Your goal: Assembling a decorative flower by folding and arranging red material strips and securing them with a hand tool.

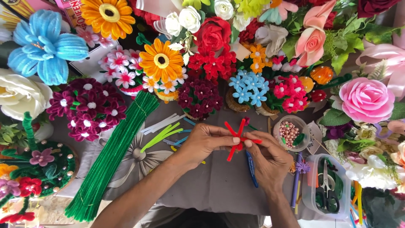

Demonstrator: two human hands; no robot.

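Observation:
Both hands meet over the middle of a grey cloth [211, 185]. My left hand [206, 141] pinches the crossing point of several red pipe cleaner pieces [237, 130] that fan out like a star. My right hand [265, 158] grips the same bundle from the right side, fingertips touching a red strand pointing right. A blue pipe cleaner [252, 169] lies on the cloth just under my right hand.
A thick bundle of green pipe cleaners [112, 156] lies at left. Loose lime and white strands [162, 133] sit beside it. A small cup of pink beads [290, 133], a clear box with scissors [327, 188] and many finished flowers [202, 63] ring the work area.

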